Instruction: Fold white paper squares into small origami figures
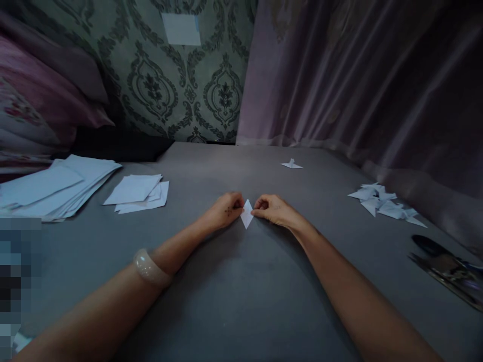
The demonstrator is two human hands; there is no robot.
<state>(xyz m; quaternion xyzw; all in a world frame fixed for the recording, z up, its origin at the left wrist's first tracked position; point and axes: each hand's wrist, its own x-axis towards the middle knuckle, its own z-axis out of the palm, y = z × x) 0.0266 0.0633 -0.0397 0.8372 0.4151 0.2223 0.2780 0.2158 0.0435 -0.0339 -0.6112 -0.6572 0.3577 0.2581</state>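
A small piece of white paper folded into a diamond [246, 215] is held just above or on the grey surface, in the middle of the head view. My left hand [227, 207] pinches its left corner between thumb and curled fingers. On the opposite corner, my right hand [274, 209] has thumb and fingertips closed. The diamond's long point faces me. A pale bangle [149, 267] circles my left wrist.
Several folded paper cranes [387, 202] lie heaped at the right, and one crane [292, 164] sits farther back. Square paper sheets [136, 190] and a larger paper stack [56, 186] are at the left. A dark, shiny object [445, 269] lies near the right edge.
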